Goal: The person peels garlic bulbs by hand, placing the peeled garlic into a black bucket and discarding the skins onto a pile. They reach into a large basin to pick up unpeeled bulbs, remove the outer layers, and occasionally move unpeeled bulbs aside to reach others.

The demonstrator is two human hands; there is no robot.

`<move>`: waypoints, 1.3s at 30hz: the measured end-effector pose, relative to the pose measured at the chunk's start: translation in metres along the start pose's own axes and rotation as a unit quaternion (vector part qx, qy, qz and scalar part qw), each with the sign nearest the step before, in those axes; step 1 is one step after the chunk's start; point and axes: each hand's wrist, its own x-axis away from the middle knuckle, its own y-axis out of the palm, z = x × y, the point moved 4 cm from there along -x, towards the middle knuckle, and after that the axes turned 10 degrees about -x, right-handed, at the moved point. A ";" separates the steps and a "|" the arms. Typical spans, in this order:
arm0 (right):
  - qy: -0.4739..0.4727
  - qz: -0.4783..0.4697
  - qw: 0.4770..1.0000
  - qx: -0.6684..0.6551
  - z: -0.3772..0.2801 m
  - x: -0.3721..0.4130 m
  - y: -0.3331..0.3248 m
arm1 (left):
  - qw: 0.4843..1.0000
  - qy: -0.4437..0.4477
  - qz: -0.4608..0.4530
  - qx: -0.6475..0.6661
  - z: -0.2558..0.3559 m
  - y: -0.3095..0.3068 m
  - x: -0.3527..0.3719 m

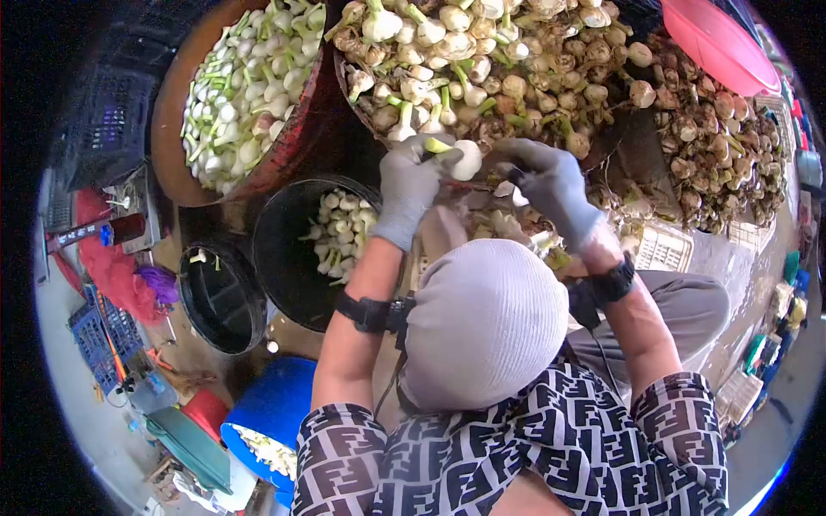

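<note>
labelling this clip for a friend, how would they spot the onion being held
Start at the big heap of rooty onions along the top. Just below it the grey-gloved left hand grips one onion, right hand beside it. It alone is off the heap: a clean white bulb with a short green stub.

Gloves on left hand (404, 185) and right hand (551, 185): both plain grey. Onion (467, 159) between them: white bulb, pale green stub.
Cap (486, 322): light grey, fine knit. Shirt (559, 447): black and cream, repeating letter print. 2 wrist straps (366, 311): black. Trousers (680, 301): grey.
Basin (172, 146): rusty brown; contents white and green. Pile (456, 52): white bulbs, green stems, tan roots. Heap (705, 146): dirty tan and brown.
2 buckets (232, 318): black; 1 holds white bulbs. Tub (275, 400): bright blue. Bowl (714, 39): pinkish red. Cloth (107, 262): red. Bundle (159, 284): purple. Crate (99, 340): blue. Lid (189, 443): teal green. Basket (662, 249): off-white.
</note>
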 end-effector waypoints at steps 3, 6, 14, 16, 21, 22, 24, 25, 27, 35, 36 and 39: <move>-0.080 0.035 0.968 0.235 0.003 -0.018 0.019 | 0.998 0.033 0.015 -0.054 -0.005 0.010 -0.001; -0.056 -0.004 0.934 0.353 0.001 -0.024 0.028 | 0.989 0.039 0.033 -0.138 -0.004 0.011 -0.001; 0.011 0.019 0.924 0.383 0.015 -0.025 -0.004 | 0.990 0.039 -0.126 0.041 0.009 0.004 0.001; 0.043 0.047 0.916 0.397 0.027 -0.020 -0.015 | 0.970 0.060 -0.185 0.144 0.010 0.000 0.001; 0.096 0.057 0.927 0.359 0.030 0.005 -0.025 | 0.937 0.026 -0.250 0.244 0.011 -0.008 0.004; 0.112 0.044 0.926 0.358 0.036 0.011 -0.027 | 0.932 0.050 -0.232 0.274 0.013 -0.010 0.002; 0.144 0.015 0.924 0.354 0.055 0.024 -0.031 | 0.918 0.097 -0.194 0.332 0.013 -0.018 -0.001; 0.169 -0.027 0.920 0.352 0.060 0.031 -0.031 | 0.892 0.065 -0.177 0.411 0.007 -0.026 -0.007; 0.217 -0.113 0.906 0.346 0.066 0.046 -0.029 | 0.819 -0.002 -0.136 0.557 -0.009 -0.042 -0.022; 0.105 0.044 0.974 0.196 0.052 -0.008 -0.046 | 0.707 0.016 -0.029 0.707 -0.033 -0.136 -0.074; 0.154 0.009 0.977 0.149 0.044 -0.019 -0.043 | 0.701 -0.008 -0.018 0.713 -0.028 -0.136 -0.072; 0.130 0.003 0.990 -0.056 0.032 -0.049 -0.016 | 0.714 -0.023 -0.061 0.698 -0.032 -0.117 -0.068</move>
